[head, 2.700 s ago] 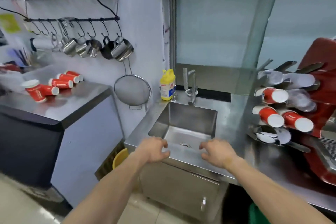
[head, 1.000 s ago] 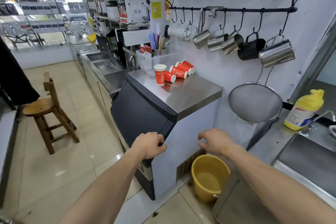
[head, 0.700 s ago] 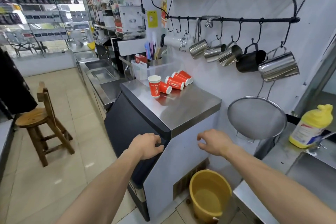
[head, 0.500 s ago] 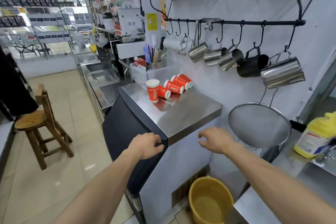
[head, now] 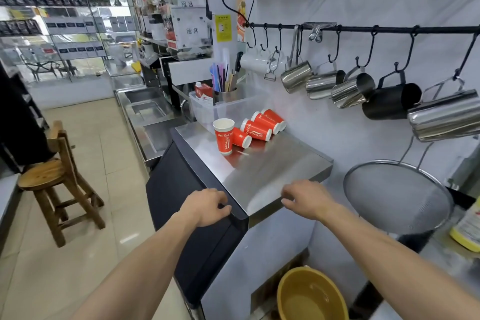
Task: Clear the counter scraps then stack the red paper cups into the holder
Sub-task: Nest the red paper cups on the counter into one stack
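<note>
We see the red paper cups at the far end of the steel tabletop [head: 259,179], close to the wall. One upright cup [head: 224,136] stands nearest the front edge of that group, open mouth up, its red side printed with white lettering. Just behind and to its right a tipped cup [head: 241,137] lies on its side, touching the upright one as far as we can tell. Beyond it two more lying cups [head: 262,126] rest side by side against the wall, bases turned toward us. A small pale scrap [head: 243,153] lies on the steel just beside the upright cup's foot.

Both hands are at the near end of the tabletop, well apart from the cups. Our left hand [head: 206,206] is loosely curled over the dark front corner of the cabinet, its grip closed on nothing that we can see. Our right hand [head: 309,199] hovers at the near edge of the steel, fingers bent and spread, grip open and empty.

Past the cups stands a clear plastic bin [head: 228,112] with a metal utensil pot [head: 225,93] behind it. Steel pitchers [head: 324,84] and a black pitcher [head: 389,101] hang from hooks on a wall rail [head: 363,29], and a round mesh strainer [head: 397,196] hangs below them. A yellow bucket [head: 310,296] sits on the floor under the tabletop, and a wooden stool [head: 55,179] stands to the left.
</note>
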Available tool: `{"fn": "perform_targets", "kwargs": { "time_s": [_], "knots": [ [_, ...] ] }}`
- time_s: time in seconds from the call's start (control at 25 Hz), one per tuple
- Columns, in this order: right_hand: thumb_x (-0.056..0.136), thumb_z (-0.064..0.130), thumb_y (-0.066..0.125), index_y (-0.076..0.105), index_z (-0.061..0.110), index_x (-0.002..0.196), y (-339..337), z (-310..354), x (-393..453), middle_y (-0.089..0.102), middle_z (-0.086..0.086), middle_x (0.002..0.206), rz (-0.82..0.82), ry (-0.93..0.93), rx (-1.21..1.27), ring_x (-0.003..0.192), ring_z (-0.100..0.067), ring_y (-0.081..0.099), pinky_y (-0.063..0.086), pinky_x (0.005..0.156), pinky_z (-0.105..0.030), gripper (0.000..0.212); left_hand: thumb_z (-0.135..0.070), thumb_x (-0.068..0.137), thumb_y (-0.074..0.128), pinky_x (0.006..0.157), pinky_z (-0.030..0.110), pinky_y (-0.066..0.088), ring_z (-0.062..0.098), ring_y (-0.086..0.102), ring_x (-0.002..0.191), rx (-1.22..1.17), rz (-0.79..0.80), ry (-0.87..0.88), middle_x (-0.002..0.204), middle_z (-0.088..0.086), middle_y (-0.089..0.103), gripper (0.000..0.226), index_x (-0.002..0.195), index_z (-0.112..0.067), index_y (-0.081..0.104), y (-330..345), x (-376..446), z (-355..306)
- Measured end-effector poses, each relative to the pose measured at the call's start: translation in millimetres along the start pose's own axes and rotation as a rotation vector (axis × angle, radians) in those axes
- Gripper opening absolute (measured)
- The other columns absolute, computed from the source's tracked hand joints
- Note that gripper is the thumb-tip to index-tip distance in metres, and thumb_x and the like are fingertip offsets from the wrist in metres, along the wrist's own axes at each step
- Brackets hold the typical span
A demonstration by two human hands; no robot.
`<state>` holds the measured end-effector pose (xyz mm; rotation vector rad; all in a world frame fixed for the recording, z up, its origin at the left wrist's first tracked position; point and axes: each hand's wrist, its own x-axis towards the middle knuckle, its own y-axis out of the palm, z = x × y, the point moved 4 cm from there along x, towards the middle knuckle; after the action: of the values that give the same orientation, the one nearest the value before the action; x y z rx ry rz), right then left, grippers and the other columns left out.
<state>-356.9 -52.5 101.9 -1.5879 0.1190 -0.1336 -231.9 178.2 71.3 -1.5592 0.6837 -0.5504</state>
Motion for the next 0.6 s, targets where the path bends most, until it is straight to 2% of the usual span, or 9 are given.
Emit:
{"fn": "perform_targets", "kwargs": {
  "time_s": [0.16, 0.44, 0.6],
  "knots": [
    [0.096, 0.042, 0.045, 0.062, 0.028, 0.126, 1.2, 10.1, 39.5, 0.067, 0.002, 0.123, -0.025, -0.001, -0.007, 0.109, -0.020, 0.062, 0.053, 0.081, -0.036, 0.037, -0.055, 0.092, 0.043, 0.086, 0.037, 0.050, 0.021, 0.064, 0.101, -0.003, -0.007, 0.027, 0.113, -0.005, 0.065, 0.041, 0.116, -0.028, 0.064, -5.3, 38.8, 30.0],
    [0.096, 0.043, 0.044, 0.059, 0.028, 0.126, 6.1, 22.0, 125.1, 0.065, 0.000, 0.125, 0.019, 0.081, 0.001, 0.114, -0.022, 0.059, 0.045, 0.079, -0.033, 0.036, -0.053, 0.093, 0.045, 0.089, 0.036, 0.043, 0.020, 0.060, 0.111, -0.028, -0.015, 0.108, 0.122, -0.006, 0.064, 0.040, 0.121, -0.029, 0.062, -20.2, 112.6, 98.3],
    [0.096, 0.043, 0.046, 0.057, 0.029, 0.129, 8.3, 32.1, 168.4, 0.063, -0.002, 0.126, 0.030, 0.127, 0.007, 0.116, -0.023, 0.058, 0.048, 0.087, -0.035, 0.037, -0.055, 0.091, 0.044, 0.090, 0.036, 0.045, 0.020, 0.060, 0.108, -0.070, -0.034, 0.169, 0.120, -0.006, 0.063, 0.042, 0.121, -0.032, 0.062, -37.0, 152.5, 130.4]
  ]
}}
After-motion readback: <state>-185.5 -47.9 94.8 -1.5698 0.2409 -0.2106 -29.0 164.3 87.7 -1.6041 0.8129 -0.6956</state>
